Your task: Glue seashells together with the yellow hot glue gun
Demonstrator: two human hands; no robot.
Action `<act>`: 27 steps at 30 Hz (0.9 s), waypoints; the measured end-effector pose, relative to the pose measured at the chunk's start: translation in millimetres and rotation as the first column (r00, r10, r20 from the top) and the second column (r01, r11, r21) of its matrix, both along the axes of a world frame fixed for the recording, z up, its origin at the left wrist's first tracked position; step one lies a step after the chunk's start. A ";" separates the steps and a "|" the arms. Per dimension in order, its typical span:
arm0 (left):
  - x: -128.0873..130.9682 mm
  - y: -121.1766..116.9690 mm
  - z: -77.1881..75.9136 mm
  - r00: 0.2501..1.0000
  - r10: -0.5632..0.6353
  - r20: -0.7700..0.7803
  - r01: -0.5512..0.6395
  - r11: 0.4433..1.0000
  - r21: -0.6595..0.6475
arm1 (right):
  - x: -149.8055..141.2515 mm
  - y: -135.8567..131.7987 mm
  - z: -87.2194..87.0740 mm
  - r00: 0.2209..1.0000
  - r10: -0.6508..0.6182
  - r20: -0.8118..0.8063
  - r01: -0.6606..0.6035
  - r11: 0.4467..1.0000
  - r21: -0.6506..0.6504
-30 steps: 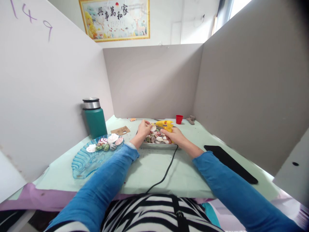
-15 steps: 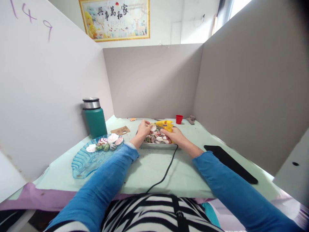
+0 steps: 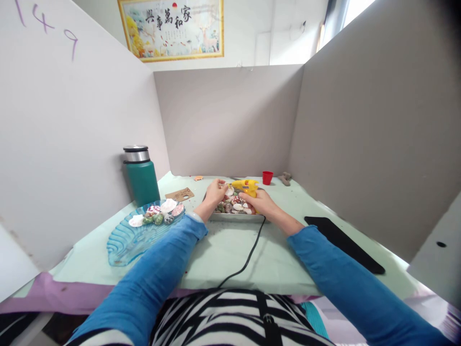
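Note:
A yellow glue gun (image 3: pixel 245 186) is in my right hand (image 3: pixel 261 201), its nozzle pointing left toward my left hand (image 3: pixel 215 193). The fingers of my left hand are pinched together close to the nozzle, near a white shell (image 3: pixel 229 191); what they hold is too small to make out. Both hands are above a shallow tray (image 3: pixel 237 217) filled with several shells and stones. From the glue gun's side a black cord (image 3: pixel 248 259) runs over the tray's front edge toward me.
At left, a blue shell-shaped glass dish (image 3: pixel 126 245) holds several shells, with a green bottle (image 3: pixel 141 180) behind it. A brown card (image 3: pixel 180 194), a red cup (image 3: pixel 267 178) and grey driftwood-like pieces (image 3: pixel 285 179) lie farther back. A black flat panel (image 3: pixel 342 242) rests at right. Grey partitions (image 3: pixel 230 120) enclose the table.
Almost nothing differs. My left fingers have shifted very slightly near the nozzle; my right hand keeps its grip on the glue gun in the same place.

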State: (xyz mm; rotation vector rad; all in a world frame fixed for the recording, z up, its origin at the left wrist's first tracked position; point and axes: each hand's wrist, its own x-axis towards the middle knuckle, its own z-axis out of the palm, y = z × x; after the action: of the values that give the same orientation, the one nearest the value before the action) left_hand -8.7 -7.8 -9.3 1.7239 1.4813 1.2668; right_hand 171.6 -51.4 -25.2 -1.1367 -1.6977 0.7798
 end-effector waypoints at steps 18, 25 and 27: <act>1.8 -3.3 2.2 0.999 0.003 0.044 -0.003 1.000 -0.003 | -2.4 -6.5 5.4 0.999 -0.022 0.024 0.022 0.999 -0.027; 2.9 -2.4 0.9 0.997 -0.028 0.070 0.028 1.000 0.010 | -3.2 -7.9 6.7 0.997 -0.026 0.070 0.025 1.000 0.013; 2.6 0.3 -0.9 0.996 -0.039 0.076 0.037 0.999 0.020 | -3.0 -6.9 5.9 0.997 -0.027 0.074 0.026 1.000 0.015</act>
State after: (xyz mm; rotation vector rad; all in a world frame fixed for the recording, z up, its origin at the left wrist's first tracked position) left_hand -6.2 -7.5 -10.2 1.6885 1.3913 1.3150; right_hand 168.5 -58.3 -19.3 -1.1888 -1.7428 0.7156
